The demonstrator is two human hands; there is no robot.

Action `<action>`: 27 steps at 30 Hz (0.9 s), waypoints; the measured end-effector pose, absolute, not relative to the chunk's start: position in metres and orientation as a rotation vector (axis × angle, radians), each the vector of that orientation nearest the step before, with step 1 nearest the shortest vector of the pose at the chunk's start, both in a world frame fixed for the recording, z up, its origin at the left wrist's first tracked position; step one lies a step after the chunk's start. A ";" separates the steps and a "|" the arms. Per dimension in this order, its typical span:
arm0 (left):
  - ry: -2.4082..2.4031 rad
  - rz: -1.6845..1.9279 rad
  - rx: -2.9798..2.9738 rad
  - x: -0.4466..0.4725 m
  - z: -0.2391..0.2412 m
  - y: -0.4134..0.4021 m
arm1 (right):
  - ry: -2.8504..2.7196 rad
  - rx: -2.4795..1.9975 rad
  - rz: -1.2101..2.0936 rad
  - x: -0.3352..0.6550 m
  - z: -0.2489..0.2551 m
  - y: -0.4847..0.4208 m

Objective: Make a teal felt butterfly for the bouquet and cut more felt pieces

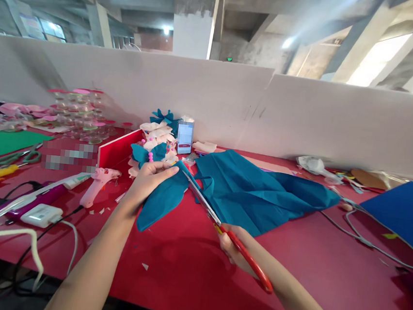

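Between the thumb and fingers of my left hand (152, 181) is a teal fabric piece (163, 202) with a curved outline, hanging down over the red table. My right hand (236, 248) grips red-handled scissors (245, 258), whose blades point up and left to the edge of that piece. Whether the blades are parted is hard to see. A larger teal cloth (250, 188) lies rumpled just beyond and to the right of the scissors. Behind my left hand sit teal and cream fabric flowers (157, 138) with pink beads.
A phone (184, 138) stands upright at the back. To the left are a pink glue gun (97, 183), a white adapter (42, 215), cables, green-handled scissors (18, 156) and stacked clear containers (79, 113). A blue sheet (403, 215) and a grey cable (363, 236) lie at right.
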State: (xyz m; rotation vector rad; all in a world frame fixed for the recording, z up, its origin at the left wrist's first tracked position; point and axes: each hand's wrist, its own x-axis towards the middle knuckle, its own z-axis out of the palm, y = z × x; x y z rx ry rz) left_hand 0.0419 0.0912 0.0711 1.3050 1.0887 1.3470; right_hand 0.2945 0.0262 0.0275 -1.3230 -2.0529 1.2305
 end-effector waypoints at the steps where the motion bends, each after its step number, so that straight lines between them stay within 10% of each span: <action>1: 1.085 1.340 1.319 0.041 0.071 0.091 | -2.064 -1.334 1.213 0.295 0.029 0.026; 27: 0.976 0.899 1.695 0.034 0.064 0.098 | -2.235 -1.360 1.233 0.339 0.026 -0.001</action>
